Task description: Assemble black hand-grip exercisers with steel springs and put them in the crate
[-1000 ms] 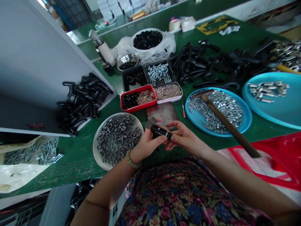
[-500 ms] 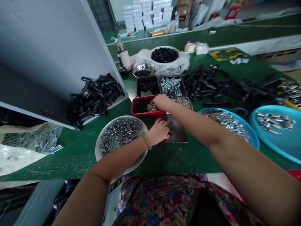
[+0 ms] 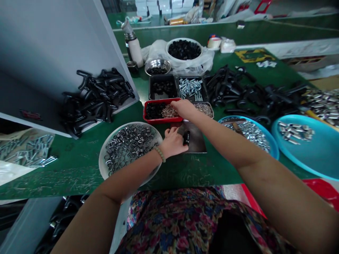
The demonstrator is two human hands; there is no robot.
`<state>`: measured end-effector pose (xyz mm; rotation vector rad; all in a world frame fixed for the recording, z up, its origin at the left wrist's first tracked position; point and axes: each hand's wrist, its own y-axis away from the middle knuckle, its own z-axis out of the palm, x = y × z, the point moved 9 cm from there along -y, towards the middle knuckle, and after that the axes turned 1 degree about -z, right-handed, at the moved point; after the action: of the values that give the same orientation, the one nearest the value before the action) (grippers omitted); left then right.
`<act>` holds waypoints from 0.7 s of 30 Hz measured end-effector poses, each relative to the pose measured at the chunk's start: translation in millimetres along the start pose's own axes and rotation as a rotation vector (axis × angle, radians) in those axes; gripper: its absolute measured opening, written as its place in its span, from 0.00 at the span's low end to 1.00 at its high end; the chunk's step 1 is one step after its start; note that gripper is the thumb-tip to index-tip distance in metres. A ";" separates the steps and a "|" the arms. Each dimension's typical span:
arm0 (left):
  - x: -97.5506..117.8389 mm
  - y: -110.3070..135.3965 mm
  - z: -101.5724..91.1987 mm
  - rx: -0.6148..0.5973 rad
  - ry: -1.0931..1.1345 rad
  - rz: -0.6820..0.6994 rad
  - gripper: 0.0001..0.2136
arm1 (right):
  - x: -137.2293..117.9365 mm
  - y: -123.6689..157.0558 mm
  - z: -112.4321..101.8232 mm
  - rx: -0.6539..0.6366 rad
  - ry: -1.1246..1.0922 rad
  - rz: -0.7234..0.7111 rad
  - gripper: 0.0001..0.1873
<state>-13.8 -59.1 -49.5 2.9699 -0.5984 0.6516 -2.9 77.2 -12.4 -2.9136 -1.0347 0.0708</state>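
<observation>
My left hand (image 3: 173, 141) is closed round a small black handle part (image 3: 186, 137) and holds it upright on a dark metal plate (image 3: 196, 144). My right hand (image 3: 183, 107) reaches forward over the red tray (image 3: 148, 120), fingers curled down into its small coppery pieces (image 3: 168, 112). What the fingertips hold is hidden. A white bowl of metal rings (image 3: 128, 144) sits just left of my left hand.
Black trays of caps (image 3: 162, 88) and screws (image 3: 190, 87) stand behind the red tray. Blue dishes of nuts (image 3: 251, 131) and metal sleeves (image 3: 304, 139) lie to the right, a hammer handle (image 3: 237, 127) across one. Black handles (image 3: 95, 98) are piled left and far right. A white panel (image 3: 53, 53) rises at left.
Both hands held the black part together near my body a second ago. Since then the left hand set it down on the plate and the right hand reached out to the red tray.
</observation>
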 end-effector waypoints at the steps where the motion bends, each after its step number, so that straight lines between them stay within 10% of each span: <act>1: 0.5 0.1 -0.7 0.000 0.000 0.001 0.27 | 0.4 1.2 -1.1 0.010 -0.028 0.008 0.15; 10: -1.3 3.0 -0.8 0.014 0.008 0.012 0.27 | 20.1 98.4 2.5 0.153 -0.720 0.146 0.08; 15: -2.0 2.3 -0.6 0.013 -0.014 0.009 0.27 | 21.4 133.8 30.6 0.081 -0.568 0.211 0.06; 21: -0.5 2.1 -0.7 0.015 -0.009 0.011 0.29 | -20.1 133.9 14.9 0.115 -0.047 -0.031 0.11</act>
<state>-15.3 -60.8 -49.1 2.9874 -0.6134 0.6463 64.8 -38.8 -35.0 -2.8045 -1.0458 0.1911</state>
